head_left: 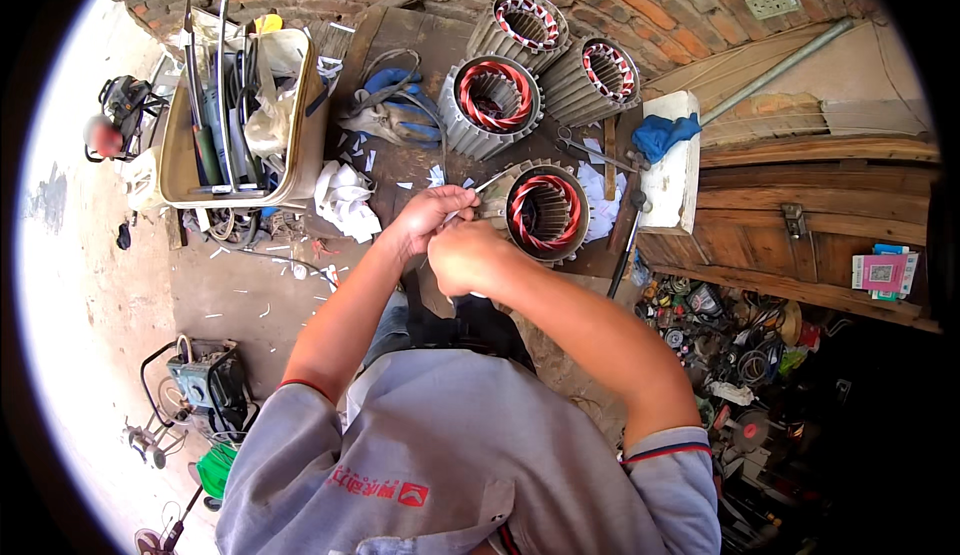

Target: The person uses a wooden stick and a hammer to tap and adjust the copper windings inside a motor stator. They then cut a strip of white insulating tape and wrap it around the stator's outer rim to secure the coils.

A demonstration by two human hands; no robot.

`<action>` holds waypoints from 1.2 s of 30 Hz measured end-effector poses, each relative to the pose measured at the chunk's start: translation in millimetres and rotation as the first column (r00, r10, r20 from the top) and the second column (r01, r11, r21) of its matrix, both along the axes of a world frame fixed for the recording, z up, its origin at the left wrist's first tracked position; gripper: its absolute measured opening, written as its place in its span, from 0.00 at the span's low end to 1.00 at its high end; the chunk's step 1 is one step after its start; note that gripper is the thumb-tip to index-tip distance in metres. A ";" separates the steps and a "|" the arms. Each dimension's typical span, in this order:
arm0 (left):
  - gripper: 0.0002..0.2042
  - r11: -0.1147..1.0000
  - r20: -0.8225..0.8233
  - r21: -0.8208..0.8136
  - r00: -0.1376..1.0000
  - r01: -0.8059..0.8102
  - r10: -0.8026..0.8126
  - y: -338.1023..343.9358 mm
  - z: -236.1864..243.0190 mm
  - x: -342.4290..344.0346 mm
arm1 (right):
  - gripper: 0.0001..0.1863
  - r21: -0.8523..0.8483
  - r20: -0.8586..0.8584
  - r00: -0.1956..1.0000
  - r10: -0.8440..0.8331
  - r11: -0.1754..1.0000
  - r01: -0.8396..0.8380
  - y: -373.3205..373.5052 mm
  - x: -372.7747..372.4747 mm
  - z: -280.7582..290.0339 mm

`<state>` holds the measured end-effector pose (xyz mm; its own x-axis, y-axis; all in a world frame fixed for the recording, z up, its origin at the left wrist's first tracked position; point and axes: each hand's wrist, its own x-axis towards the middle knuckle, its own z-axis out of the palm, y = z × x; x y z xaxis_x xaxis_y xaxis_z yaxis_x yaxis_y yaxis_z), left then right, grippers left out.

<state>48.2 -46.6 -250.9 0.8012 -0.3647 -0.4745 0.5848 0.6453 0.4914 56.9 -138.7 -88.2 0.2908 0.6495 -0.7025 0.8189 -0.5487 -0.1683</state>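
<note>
Both hands meet over the bench edge, a motor stator just to their right.

The left hand (428,217) and right hand (468,255) touch each other, pinching a thin strip (487,185) that pokes up beyond them. Just right of the grip lies the nearest stator (545,212); three more stators (492,97) stand behind it. A cloth (343,198) lies left of the grip, a tool crate (235,115) farther left, gloves (400,107) behind. Scissors (585,148) lie behind and right; a wooden chest (810,225) sits far right.
</note>
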 end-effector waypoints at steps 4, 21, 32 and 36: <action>0.15 0.955 -0.010 -0.257 0.989 -0.145 0.148 -12.9 18.9 -11.0 | 0.17 -0.276 -0.156 0.896 -0.415 0.889 0.364 43.6 76.2 28.5; 0.05 0.799 -0.172 -0.496 0.940 -0.340 0.293 -39.2 17.5 -17.1 | 0.16 -0.130 -0.708 0.041 -0.705 0.187 0.974 -104.2 201.5 16.8; 0.05 0.864 -0.278 -0.355 0.923 -0.357 0.267 -32.2 22.4 -14.0 | 0.22 0.270 -0.126 0.760 -0.638 0.715 0.645 -250.4 146.9 -42.1; 0.05 0.887 -0.250 -0.334 0.937 -0.320 0.244 -27.8 25.0 -14.4 | 0.18 0.147 0.271 0.733 -0.624 0.779 0.609 -227.3 30.9 -37.0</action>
